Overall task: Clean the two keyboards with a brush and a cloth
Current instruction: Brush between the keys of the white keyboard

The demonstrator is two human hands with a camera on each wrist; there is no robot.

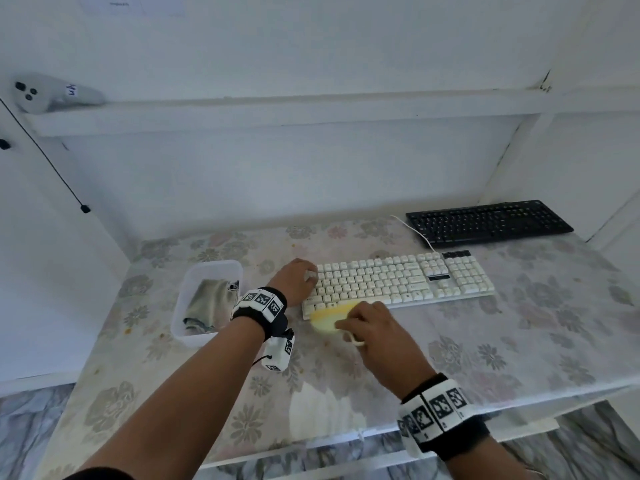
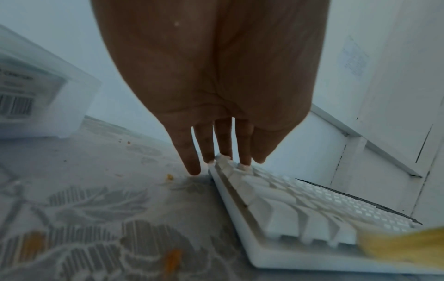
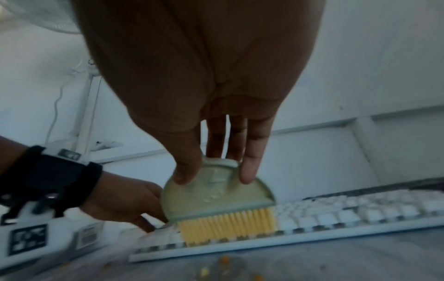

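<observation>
A white keyboard [image 1: 401, 280] lies mid-table, also seen in the wrist views [image 2: 300, 214] [image 3: 336, 216]. My left hand [image 1: 294, 277] [image 2: 216, 157] rests on its far left corner with straight fingers pressing the keys. My right hand [image 1: 367, 323] [image 3: 213, 171] pinches a pale green brush [image 1: 329, 318] [image 3: 216, 194] whose yellow bristles [image 3: 228, 226] touch the keyboard's front left keys. A black keyboard [image 1: 488, 221] sits at the back right. A grey-green cloth [image 1: 207, 303] lies in a clear plastic tub [image 1: 188, 289].
The floral tablecloth [image 1: 519, 341] carries orange crumbs [image 2: 170, 176] beside and in front of the white keyboard. A white cable [image 1: 415, 233] runs back from the white keyboard. A shelf [image 1: 277, 112] above holds a white controller [image 1: 52, 93]. Walls close both sides.
</observation>
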